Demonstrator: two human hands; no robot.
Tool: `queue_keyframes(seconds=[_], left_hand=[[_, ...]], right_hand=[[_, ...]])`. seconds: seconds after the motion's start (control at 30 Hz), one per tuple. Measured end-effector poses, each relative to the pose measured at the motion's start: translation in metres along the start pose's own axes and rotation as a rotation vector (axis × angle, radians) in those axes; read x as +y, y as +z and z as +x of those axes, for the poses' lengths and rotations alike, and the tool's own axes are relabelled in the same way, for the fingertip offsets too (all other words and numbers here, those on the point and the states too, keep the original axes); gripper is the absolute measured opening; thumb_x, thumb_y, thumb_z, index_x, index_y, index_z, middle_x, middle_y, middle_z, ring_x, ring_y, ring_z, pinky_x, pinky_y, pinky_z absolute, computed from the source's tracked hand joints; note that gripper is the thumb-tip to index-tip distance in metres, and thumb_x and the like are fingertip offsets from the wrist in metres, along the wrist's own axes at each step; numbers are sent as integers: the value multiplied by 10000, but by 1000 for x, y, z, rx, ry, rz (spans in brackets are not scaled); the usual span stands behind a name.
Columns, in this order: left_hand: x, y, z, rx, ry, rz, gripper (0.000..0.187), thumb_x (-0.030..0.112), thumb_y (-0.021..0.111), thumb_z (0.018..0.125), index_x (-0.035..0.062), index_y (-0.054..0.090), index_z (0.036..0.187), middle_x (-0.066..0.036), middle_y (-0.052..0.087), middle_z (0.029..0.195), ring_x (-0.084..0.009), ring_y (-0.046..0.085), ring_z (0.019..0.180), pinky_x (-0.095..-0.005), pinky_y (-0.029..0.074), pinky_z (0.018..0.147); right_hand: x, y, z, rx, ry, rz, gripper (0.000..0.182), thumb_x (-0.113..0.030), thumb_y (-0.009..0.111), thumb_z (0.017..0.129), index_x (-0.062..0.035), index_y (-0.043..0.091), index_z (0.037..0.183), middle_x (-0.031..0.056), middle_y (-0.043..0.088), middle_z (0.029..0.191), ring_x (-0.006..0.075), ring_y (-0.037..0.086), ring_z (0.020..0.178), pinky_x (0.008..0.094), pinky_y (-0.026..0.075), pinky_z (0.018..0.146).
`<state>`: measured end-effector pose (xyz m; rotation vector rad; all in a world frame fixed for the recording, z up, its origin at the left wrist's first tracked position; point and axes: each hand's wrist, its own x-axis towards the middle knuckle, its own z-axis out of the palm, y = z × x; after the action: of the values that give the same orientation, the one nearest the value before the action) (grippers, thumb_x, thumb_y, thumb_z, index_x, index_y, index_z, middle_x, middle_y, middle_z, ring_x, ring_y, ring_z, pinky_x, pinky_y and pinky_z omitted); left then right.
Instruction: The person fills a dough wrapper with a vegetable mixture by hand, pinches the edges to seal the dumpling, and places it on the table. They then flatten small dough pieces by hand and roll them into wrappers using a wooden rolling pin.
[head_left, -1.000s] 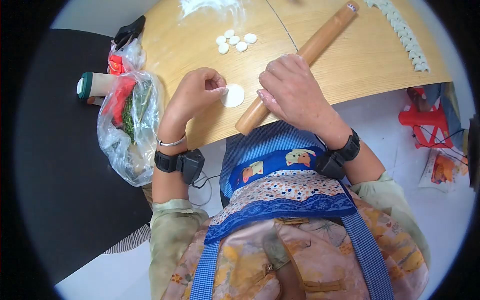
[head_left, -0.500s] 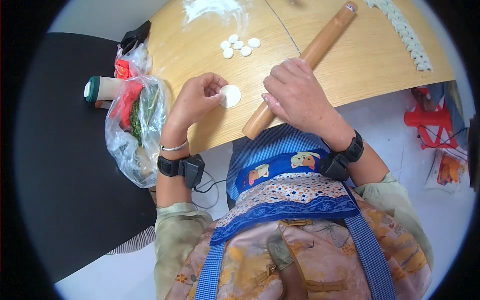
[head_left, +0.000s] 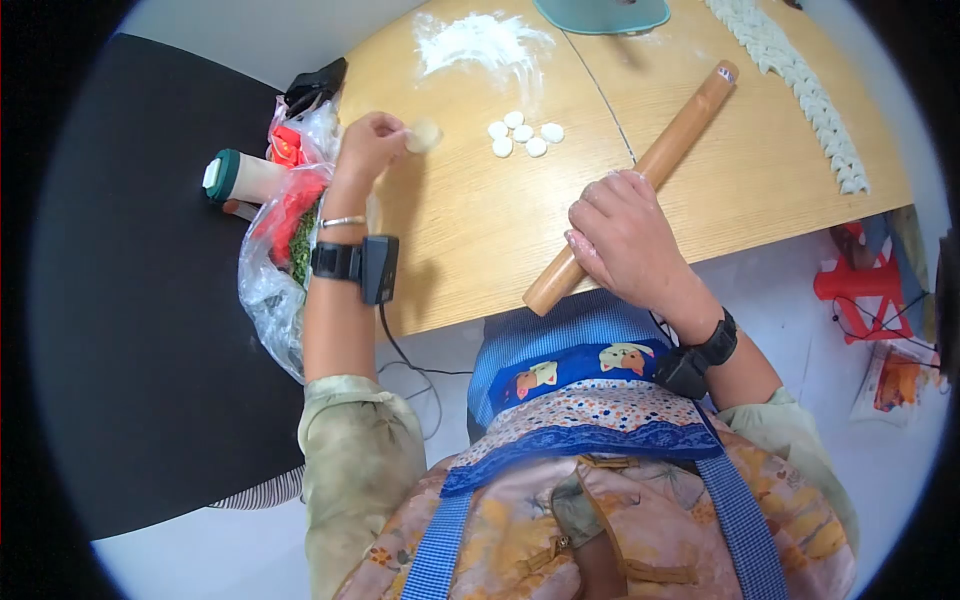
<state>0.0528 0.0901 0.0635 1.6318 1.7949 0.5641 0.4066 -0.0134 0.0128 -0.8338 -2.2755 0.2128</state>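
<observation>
My left hand (head_left: 372, 148) pinches the edge of a thin round dough wrapper (head_left: 424, 138), which is a little blurred and held over the table's left side. A wooden rolling pin (head_left: 688, 125) lies slantwise on the table, its near end by the front edge. My right hand (head_left: 622, 235) is wrapped round the lower part of this pin, with white flour on the fingers. Between the hands and farther back, several small pressed dough pieces (head_left: 536, 147) sit in a cluster on the wooden table (head_left: 470, 230).
White flour (head_left: 465, 48) is spread at the back. A teal object (head_left: 600, 14) shows at the top edge. Overlapping white dough pieces (head_left: 800, 95) form a long row at right. Plastic bags (head_left: 265, 300) and a green-lidded cup (head_left: 245, 178) are at left; a red stool (head_left: 865, 290) stands right.
My left hand has lifted the dough wrapper off the table and moved it away to the back left. My right hand still grips the rolling pin. The view has shifted, showing the teal object.
</observation>
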Motion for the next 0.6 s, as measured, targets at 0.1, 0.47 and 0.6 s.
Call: queue_keyframes(seconds=[0.1,0.47,0.6], left_hand=[[-19,-4,19,417,-17,58,211,116,727,840,-19,681,996,-92,718,895,-167,685,788,-297,547,700],[45,77,-11,46,413,200,281,157,736,874,-7,647,1084,-85,686,978,-161,637,882,-302,524,799],[62,92,-23,95,406,252,231,131,745,849,-8,621,987,-98,640,915,-176,611,826,-312,512,753]], right_hand=[[-1,0,1,6,-4,-4,157,-205,656,866,-54,613,866,108,557,857,304,549,925,441,419,938],[-1,-1,0,9,4,-21,155,-202,669,862,-54,625,867,95,564,866,286,553,926,430,421,936],[0,1,0,33,-9,-6,161,-203,687,849,-55,624,856,97,566,861,285,551,927,426,422,928]])
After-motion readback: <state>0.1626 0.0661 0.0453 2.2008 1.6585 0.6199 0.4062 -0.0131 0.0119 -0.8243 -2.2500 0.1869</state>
